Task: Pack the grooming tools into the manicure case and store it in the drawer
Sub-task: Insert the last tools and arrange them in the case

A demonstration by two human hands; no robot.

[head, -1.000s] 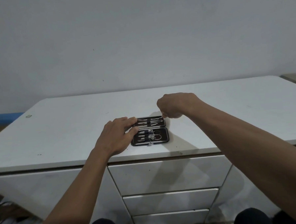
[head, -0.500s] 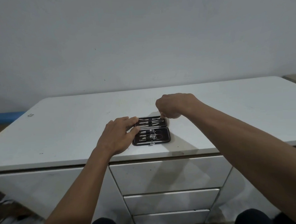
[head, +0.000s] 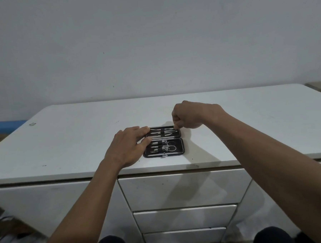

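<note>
A black manicure case lies open near the front edge of the white dresser top. Its near half holds small scissors and clippers under a strap. The far half holds several slim metal tools. My left hand lies flat with fingers spread on the case's left edge. My right hand is curled, its fingertips pinched on the end of a slim tool at the far half's right corner.
Three closed white drawers sit under the case: the top drawer, the middle drawer and the bottom drawer. A grey wall rises behind the dresser. A blue object shows at the far left. My knees are at the bottom.
Both hands stay at the case. My right hand's pinched fingertips have shifted slightly left over the far half's right corner.
</note>
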